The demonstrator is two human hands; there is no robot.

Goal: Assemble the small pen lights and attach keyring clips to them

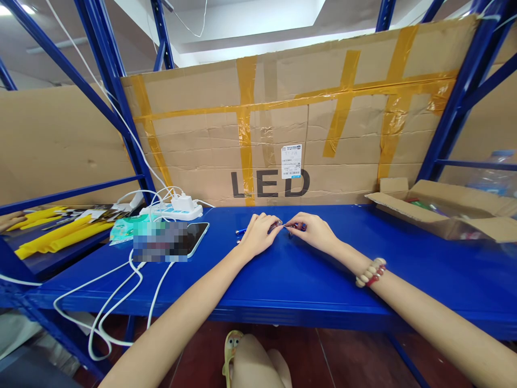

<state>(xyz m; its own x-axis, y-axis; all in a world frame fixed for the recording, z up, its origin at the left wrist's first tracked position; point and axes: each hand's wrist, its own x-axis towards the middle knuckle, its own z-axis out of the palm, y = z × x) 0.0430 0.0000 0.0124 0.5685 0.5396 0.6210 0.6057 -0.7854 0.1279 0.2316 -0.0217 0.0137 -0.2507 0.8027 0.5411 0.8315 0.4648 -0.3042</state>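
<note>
Over the middle of the blue shelf top [258,285], my left hand [260,235] and my right hand [317,231] meet almost tip to tip. The left thumb and fingers are closed around a small, shiny, clear-looking piece [276,224] that is too small to name. My right thumb and index finger pinch something tiny at the same spot. Small dark red bits [298,227] show under the right fingers; whether they are held or lying there I cannot tell. Slim blue stick-like objects [240,231] poke out from behind the left hand.
A phone [198,240] lies to the left beside a teal packet [123,229] and a white power strip [189,211] with trailing cables [139,275]. An open cardboard box [440,210] stands at right. Taped cardboard [194,145] closes the back. Another person's hand [11,220] shows far left.
</note>
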